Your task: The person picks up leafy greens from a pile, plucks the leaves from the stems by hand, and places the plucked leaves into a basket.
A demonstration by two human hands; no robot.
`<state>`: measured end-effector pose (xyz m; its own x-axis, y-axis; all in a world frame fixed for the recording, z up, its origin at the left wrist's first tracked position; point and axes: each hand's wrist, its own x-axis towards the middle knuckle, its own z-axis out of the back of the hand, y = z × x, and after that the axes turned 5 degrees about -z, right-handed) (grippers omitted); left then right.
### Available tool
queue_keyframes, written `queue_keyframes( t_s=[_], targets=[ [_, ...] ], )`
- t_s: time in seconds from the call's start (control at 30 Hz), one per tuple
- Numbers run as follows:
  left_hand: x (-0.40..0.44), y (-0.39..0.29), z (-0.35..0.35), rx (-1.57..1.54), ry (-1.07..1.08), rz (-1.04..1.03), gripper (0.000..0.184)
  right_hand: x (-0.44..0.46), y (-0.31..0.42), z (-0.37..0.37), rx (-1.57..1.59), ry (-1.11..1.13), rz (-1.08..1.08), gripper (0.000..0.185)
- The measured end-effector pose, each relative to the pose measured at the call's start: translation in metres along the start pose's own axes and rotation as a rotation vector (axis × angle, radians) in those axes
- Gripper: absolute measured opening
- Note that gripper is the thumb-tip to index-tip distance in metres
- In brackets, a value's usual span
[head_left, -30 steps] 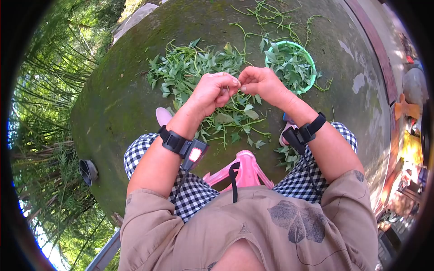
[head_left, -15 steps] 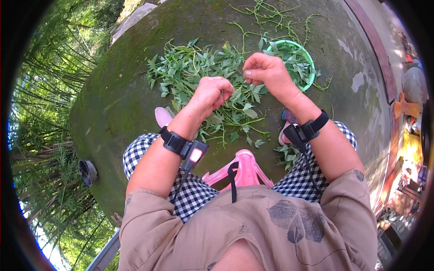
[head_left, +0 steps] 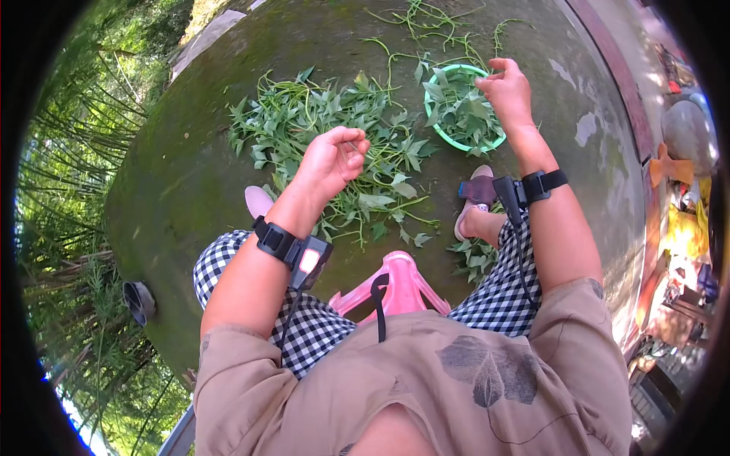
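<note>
A heap of leafy green vines (head_left: 304,114) lies on the ground in front of me. Over its near side, my left hand (head_left: 332,159) is closed with the fingers curled in; whatever they hold, if anything, is too small to make out. To the right of the heap stands a light green plastic basket (head_left: 498,142) with picked leaves (head_left: 465,114) inside. My right hand (head_left: 508,93) is above the basket's right rim, its fingers bent but apart, and I see nothing held in them.
Bare vine stems (head_left: 430,34) lie beyond the basket. A pink plastic stool (head_left: 399,281) is between my legs, with loose leaves (head_left: 477,258) near my right foot. A dark pot (head_left: 139,302) lies at the left edge of the mossy ground (head_left: 175,205). Bamboo-like greenery grows beyond it.
My right hand has moved right, away from the left hand, to the basket's rim, and its fingers have loosened. My left hand has turned slightly and remains over the heap. The view has shifted a little.
</note>
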<state>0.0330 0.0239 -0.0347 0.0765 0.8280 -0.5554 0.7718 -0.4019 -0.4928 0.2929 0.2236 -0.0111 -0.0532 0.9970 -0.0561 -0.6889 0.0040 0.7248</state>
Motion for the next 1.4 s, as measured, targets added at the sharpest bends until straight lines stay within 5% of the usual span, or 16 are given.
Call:
queue_keyframes(
  t_s=[0.13,0.2,0.37,0.57,0.67,0.87,1.07,1.17,1.23,1.4],
  targets=[
    [0.004,0.004,0.003,-0.104,-0.016,-0.015,0.017,-0.048,0.021,-0.039,0.108,0.413,0.168,0.018],
    [0.004,0.006,0.001,-0.102,-0.050,-0.025,0.018,-0.087,0.047,-0.052,0.234,0.782,-0.017,0.019],
    [0.007,0.010,0.002,-0.120,-0.060,-0.033,0.018,-0.116,0.054,-0.079,0.127,0.902,0.048,0.034],
    [0.004,0.009,0.000,-0.098,0.000,-0.041,0.019,-0.111,0.048,-0.080,0.277,0.989,-0.164,0.017],
    [0.001,0.002,-0.004,0.074,-0.202,-0.090,0.009,-0.092,0.048,-0.061,0.132,1.054,-0.090,0.015],
    [-0.002,0.008,0.004,0.494,-0.457,-0.009,0.023,-0.019,0.011,0.001,0.098,0.566,-0.270,0.015],
    [0.000,0.012,0.011,0.225,-0.244,0.147,0.042,0.001,-0.025,0.003,-0.213,0.064,-0.134,0.019],
    [0.003,0.007,0.011,0.001,-0.179,0.076,0.046,-0.027,-0.002,-0.031,-0.095,0.413,-0.016,0.024],
    [0.005,0.005,0.014,-0.112,-0.151,0.027,0.047,-0.069,0.022,-0.055,0.313,0.819,-0.269,0.025],
    [0.007,0.000,0.019,-0.230,-0.132,-0.048,0.045,-0.142,0.055,-0.094,0.389,1.116,-0.263,0.019]
  ],
)
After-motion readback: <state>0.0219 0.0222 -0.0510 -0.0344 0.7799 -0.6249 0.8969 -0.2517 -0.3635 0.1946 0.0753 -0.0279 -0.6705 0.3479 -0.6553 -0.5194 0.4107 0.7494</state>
